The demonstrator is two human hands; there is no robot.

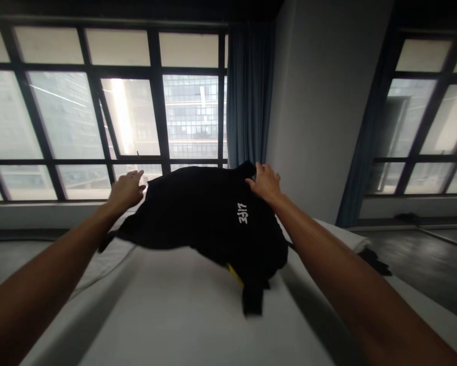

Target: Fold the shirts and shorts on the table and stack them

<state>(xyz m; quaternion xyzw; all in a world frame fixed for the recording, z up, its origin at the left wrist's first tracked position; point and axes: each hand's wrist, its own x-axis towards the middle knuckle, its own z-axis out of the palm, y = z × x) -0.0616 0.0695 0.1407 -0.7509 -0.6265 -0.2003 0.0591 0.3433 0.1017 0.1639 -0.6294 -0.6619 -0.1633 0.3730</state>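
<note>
I've got the black cloth [197, 208] pinched in my right hand [266, 183] over the white worktop [167, 315]; my left hand [126, 190], fingers parted, is just beside it.

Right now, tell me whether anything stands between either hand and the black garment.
Nothing visible does. The right hand grips the black garment near its upper right corner; the left hand is open beside its left edge, apparently with only a narrow gap between.
</note>
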